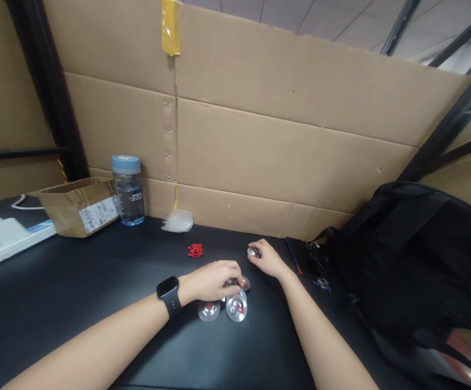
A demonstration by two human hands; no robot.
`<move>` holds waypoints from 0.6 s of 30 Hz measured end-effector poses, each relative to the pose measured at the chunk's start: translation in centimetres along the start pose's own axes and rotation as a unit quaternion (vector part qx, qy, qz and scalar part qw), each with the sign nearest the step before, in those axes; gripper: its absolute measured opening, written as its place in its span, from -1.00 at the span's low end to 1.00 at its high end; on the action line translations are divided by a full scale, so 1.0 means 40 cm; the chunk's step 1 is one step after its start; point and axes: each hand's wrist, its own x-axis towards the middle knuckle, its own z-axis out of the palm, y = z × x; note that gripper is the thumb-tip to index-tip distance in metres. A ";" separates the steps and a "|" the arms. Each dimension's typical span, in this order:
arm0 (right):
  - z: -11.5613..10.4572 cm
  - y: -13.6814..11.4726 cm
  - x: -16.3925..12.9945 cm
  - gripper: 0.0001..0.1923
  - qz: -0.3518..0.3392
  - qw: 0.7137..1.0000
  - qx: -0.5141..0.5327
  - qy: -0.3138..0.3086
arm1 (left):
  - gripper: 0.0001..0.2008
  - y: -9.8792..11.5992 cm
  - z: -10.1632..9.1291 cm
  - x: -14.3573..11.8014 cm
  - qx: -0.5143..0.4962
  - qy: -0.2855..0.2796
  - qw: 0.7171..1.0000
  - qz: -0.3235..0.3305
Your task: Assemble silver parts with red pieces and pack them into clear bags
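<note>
Our right hand pinches a shiny piece near the back edge of the table; our left hand curls over metal discs, grip unclear.

The one camera sits on the person's head, above the flat black counter, facing forward and down. It looks from near at the bare left hand and bare right hand, forearms entering from the bottom edge; farther off, the creased brown cardboard wall spans the background.
</note>
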 end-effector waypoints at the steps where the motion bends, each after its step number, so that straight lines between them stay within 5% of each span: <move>1: 0.000 0.000 0.000 -0.60 0.001 1.000 0.000 0.000 | -0.80 0.001 -0.003 0.000 -0.006 -0.004 1.000 0.014; 10: 0.003 0.004 0.001 -0.61 0.007 1.000 0.004 0.001 | -0.67 0.010 -0.015 0.003 -0.013 -0.033 0.998 0.052; 18: 0.005 0.005 -0.001 -0.61 0.011 1.000 0.010 0.004 | -0.65 -0.014 -0.012 -0.008 0.040 0.032 0.999 -0.006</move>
